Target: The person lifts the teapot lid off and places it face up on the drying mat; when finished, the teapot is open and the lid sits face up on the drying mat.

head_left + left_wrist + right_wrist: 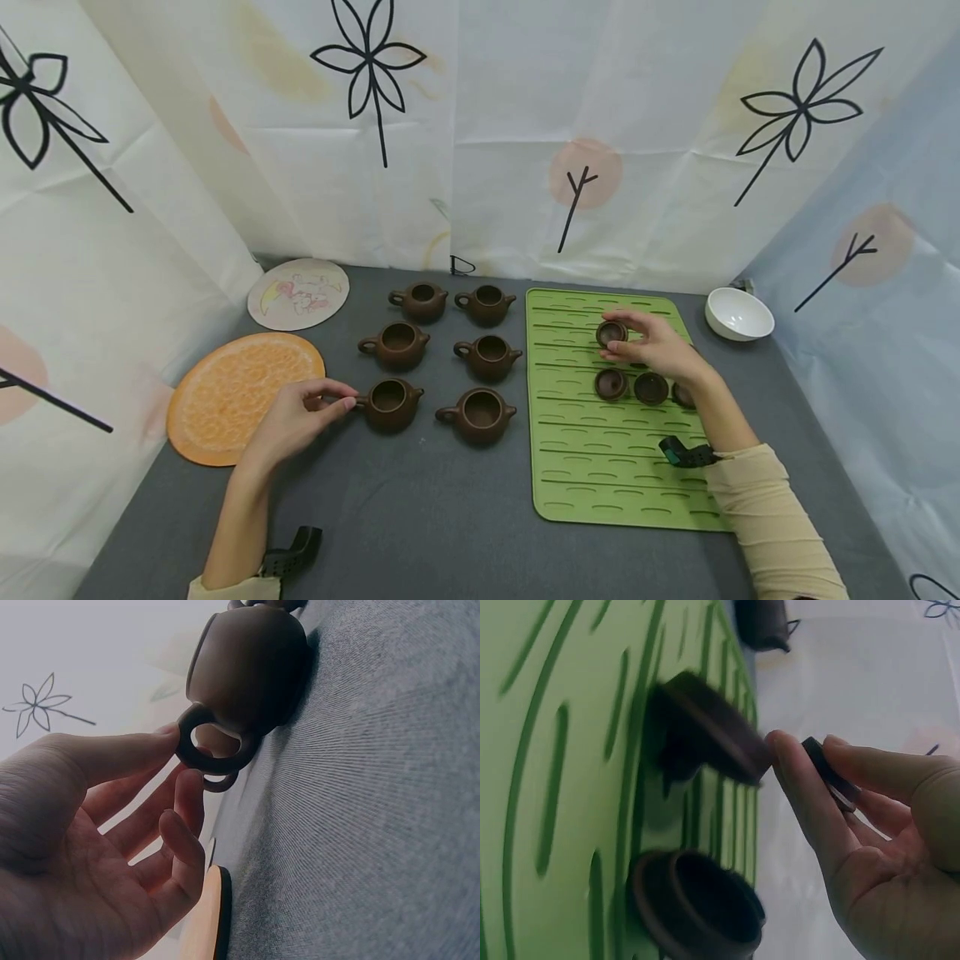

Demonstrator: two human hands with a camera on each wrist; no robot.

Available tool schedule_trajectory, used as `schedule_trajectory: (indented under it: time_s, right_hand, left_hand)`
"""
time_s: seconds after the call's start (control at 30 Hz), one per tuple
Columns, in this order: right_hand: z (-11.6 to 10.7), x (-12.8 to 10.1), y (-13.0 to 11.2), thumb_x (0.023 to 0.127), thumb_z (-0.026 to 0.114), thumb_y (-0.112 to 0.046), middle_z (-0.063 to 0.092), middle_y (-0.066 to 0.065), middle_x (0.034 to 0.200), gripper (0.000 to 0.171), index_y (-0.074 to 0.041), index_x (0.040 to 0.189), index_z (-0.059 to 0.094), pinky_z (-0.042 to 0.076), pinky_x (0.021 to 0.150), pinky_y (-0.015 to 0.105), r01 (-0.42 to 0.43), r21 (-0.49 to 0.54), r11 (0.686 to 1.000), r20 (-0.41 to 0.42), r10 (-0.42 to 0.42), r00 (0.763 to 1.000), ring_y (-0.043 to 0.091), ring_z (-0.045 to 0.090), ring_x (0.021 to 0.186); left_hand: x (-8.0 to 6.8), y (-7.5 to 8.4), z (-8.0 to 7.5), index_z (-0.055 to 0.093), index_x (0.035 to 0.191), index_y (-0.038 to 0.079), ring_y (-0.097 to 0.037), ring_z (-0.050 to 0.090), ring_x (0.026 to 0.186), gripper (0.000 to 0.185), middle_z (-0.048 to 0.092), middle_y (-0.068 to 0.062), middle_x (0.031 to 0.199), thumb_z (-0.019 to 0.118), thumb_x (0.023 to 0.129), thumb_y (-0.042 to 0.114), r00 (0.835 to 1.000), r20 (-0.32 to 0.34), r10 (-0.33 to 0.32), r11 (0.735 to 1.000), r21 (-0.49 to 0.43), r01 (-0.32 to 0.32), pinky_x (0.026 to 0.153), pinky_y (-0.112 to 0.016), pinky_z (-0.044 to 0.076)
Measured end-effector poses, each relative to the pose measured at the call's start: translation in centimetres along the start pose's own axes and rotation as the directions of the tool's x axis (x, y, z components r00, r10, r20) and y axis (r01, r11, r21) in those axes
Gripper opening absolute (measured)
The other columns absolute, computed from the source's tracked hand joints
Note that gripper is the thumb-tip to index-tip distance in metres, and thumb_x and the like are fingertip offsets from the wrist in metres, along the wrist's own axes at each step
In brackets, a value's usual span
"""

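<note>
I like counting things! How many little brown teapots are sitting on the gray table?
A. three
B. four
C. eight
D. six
D. The head view shows six brown teapots standing in two columns of three on the gray table, with the left hand touching the handle of the nearest one in the left column.

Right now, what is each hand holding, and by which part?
The left hand pinches the front-left teapot by its loop handle. The right hand holds a small lid by its rim, fingertips on the edge.
</note>
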State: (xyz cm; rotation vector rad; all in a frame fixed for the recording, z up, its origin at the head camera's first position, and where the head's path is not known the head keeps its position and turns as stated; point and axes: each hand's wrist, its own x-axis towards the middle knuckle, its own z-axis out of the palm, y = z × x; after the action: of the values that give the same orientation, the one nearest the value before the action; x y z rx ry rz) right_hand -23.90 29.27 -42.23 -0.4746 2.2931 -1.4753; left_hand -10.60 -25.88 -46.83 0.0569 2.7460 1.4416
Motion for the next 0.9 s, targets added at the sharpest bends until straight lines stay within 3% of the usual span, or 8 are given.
schedule_trajectory:
  time_s: [0.1, 0.2, 0.3, 0.53, 0.73, 0.9]
  right_hand:
    - [-0.1, 0.2, 0.3, 0.107, 0.065, -0.001, 0.044, 0.037, 0.161, 0.059, 0.007, 0.161, 0.041, 0.067, 0.095, 0.037, 0.016, -0.12, 0.993, -0.009, -0.017, 1.0, 0.03, 0.08, 0.112]
    - [0.0, 0.5, 0.6, 0.106, 0.07, -0.005, 0.049, 0.035, 0.159, 0.058, 0.008, 0.157, 0.047, 0.067, 0.093, 0.035, 0.029, -0.238, 0.971, -0.018, -0.035, 0.999, 0.045, 0.072, 0.126]
    - [0.1, 0.7, 0.8, 0.105, 0.072, -0.008, 0.053, 0.034, 0.157, 0.058, 0.007, 0.156, 0.05, 0.066, 0.096, 0.041, 0.028, -0.303, 0.953, -0.012, -0.034, 0.999, 0.053, 0.062, 0.137]
    - [0.2, 1.2, 1.2, 0.105, 0.072, -0.011, 0.058, 0.034, 0.152, 0.054, 0.006, 0.153, 0.055, 0.061, 0.103, 0.059, 0.018, -0.381, 0.925, 0.023, -0.01, 1.0, 0.055, 0.058, 0.14]
    - [0.2, 1.2, 1.1, 0.107, 0.07, -0.012, 0.062, 0.035, 0.147, 0.049, 0.008, 0.15, 0.058, 0.061, 0.103, 0.059, 0.024, -0.422, 0.906, 0.04, -0.008, 0.999, 0.053, 0.064, 0.133]
    - [0.2, 1.0, 0.7, 0.108, 0.068, -0.015, 0.065, 0.034, 0.144, 0.047, 0.007, 0.149, 0.06, 0.062, 0.099, 0.057, 0.011, -0.462, 0.887, 0.037, 0.007, 0.999, 0.05, 0.067, 0.128]
  left_hand:
    - [0.0, 0.0, 0.0, 0.082, 0.111, 0.008, -0.005, 0.048, 0.058, 0.014, 0.069, -0.009, 0.086, 0.079, 0.101, 0.017, 1.0, -0.001, -0.002, 1.0, -0.001, 0.002, 0.055, -0.025, 0.042]
    - [-0.1, 0.1, 0.0, 0.082, 0.111, 0.008, -0.005, 0.047, 0.058, 0.014, 0.068, -0.009, 0.085, 0.079, 0.101, 0.017, 1.0, 0.001, -0.004, 1.0, 0.0, 0.004, 0.054, -0.025, 0.042]
    - [-0.1, 0.1, 0.0, 0.082, 0.111, 0.008, -0.005, 0.047, 0.057, 0.014, 0.067, -0.009, 0.083, 0.079, 0.101, 0.017, 1.0, 0.001, -0.006, 1.0, -0.002, 0.006, 0.054, -0.025, 0.042]
    - [-0.1, 0.0, -0.1, 0.082, 0.111, 0.008, -0.005, 0.047, 0.057, 0.014, 0.069, -0.009, 0.085, 0.079, 0.101, 0.018, 1.0, 0.001, -0.006, 1.0, -0.002, 0.006, 0.054, -0.025, 0.042]
    - [-0.2, 0.0, -0.1, 0.082, 0.11, 0.009, -0.005, 0.048, 0.058, 0.014, 0.071, -0.011, 0.087, 0.079, 0.101, 0.018, 1.0, 0.003, -0.009, 1.0, 0.008, 0.009, 0.054, -0.025, 0.042]
    - [-0.3, 0.3, -0.1, 0.082, 0.11, 0.011, -0.006, 0.046, 0.056, 0.013, 0.064, -0.007, 0.075, 0.08, 0.101, 0.019, 1.0, 0.008, -0.011, 1.0, 0.026, 0.011, 0.053, -0.025, 0.04]
